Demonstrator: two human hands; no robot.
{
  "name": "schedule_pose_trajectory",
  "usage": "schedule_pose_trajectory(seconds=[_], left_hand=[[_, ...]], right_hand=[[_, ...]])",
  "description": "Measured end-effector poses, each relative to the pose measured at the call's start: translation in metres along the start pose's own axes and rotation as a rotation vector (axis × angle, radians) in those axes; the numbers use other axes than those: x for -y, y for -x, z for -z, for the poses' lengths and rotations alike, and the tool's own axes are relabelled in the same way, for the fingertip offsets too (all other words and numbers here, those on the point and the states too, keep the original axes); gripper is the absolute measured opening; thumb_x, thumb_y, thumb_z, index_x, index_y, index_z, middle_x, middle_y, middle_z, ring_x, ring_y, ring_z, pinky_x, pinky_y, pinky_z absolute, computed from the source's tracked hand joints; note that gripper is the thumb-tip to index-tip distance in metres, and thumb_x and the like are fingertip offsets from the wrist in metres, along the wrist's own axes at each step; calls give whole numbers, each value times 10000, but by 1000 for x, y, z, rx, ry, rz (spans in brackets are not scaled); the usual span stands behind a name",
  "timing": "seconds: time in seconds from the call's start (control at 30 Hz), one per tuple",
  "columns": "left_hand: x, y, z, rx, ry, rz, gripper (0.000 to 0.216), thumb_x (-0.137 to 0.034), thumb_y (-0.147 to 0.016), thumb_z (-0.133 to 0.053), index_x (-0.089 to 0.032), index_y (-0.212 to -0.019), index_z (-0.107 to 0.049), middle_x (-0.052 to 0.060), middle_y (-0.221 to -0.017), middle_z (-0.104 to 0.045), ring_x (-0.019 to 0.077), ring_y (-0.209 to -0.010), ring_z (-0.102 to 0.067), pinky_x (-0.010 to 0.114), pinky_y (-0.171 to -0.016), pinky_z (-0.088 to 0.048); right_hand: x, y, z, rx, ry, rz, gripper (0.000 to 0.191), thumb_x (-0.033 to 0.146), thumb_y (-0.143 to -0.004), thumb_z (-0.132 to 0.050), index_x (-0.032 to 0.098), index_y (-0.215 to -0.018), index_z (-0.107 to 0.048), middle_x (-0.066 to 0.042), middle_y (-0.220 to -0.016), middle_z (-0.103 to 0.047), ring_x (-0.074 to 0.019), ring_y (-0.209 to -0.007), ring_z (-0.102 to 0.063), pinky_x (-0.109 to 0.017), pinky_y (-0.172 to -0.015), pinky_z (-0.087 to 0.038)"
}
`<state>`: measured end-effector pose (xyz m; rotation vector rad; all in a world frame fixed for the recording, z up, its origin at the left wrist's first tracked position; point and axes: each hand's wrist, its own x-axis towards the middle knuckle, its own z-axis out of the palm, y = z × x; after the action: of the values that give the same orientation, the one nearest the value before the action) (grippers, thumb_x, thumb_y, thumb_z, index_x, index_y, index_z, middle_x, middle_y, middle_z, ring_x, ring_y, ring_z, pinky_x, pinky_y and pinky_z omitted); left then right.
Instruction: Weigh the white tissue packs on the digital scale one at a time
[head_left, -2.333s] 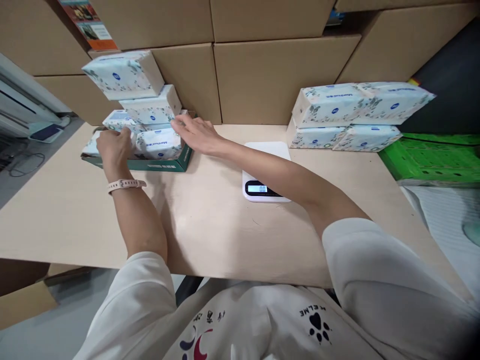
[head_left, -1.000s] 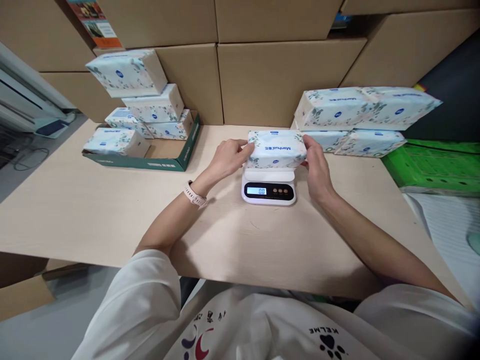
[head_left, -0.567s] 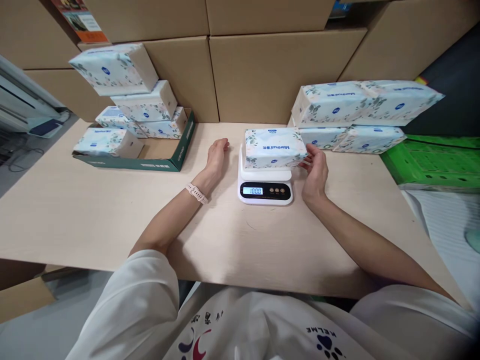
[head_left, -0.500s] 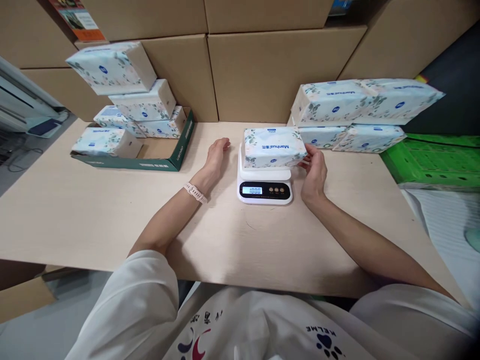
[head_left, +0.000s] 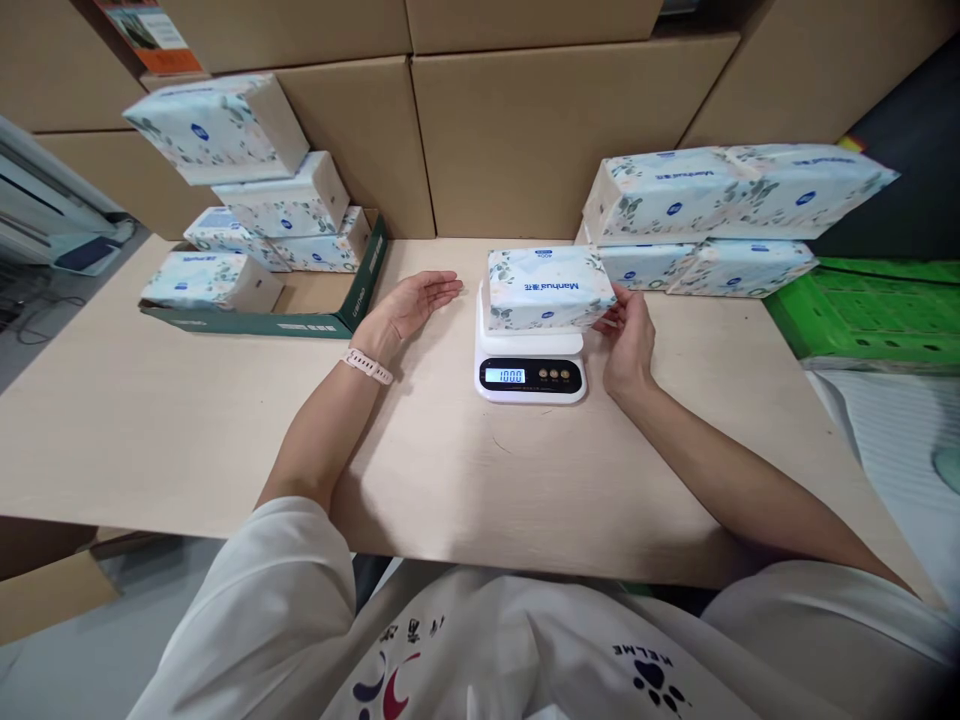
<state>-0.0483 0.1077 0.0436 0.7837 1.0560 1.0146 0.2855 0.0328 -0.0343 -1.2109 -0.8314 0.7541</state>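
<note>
A pack of tissues (head_left: 551,290) with a pale blue floral wrapper lies on a white kitchen scale (head_left: 530,395), whose lit display reads 100.0. My right hand (head_left: 628,340) holds the pack's right end, its fingers bent at the corner and partly hidden there. To the left of the scale, my left hand (head_left: 411,303) is open above the table, palm turned toward the scale, fingers stretched out and touching nothing. A pink band circles that wrist.
A green-edged cardboard tray (head_left: 300,325) at left bears several tissue packs, some stacked (head_left: 217,130). More packs (head_left: 667,200) are stacked in two layers at back right, near a green crate (head_left: 877,315). Large cardboard boxes (head_left: 555,140) wall off the table's back.
My left hand has moved left, away from the scale, and its fingers have opened out. The right hand stays at the pack's end; the display still reads 100.0.
</note>
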Motion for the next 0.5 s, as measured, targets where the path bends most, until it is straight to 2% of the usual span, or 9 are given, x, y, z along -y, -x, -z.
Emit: schedule_pose_trajectory(seconds=[0.5], left_hand=[[2, -2, -6, -35, -13, -14, 221, -104, -1077, -661, -106, -949, -842, 155, -1053, -874, 200, -1065, -848, 313, -1203, -645]], right_hand=[[3, 3, -3, -8, 7, 19, 900, 1049, -888, -639, 253, -1252, -847, -67, -1153, -774, -215, -1007, -709, -412, -948, -650]])
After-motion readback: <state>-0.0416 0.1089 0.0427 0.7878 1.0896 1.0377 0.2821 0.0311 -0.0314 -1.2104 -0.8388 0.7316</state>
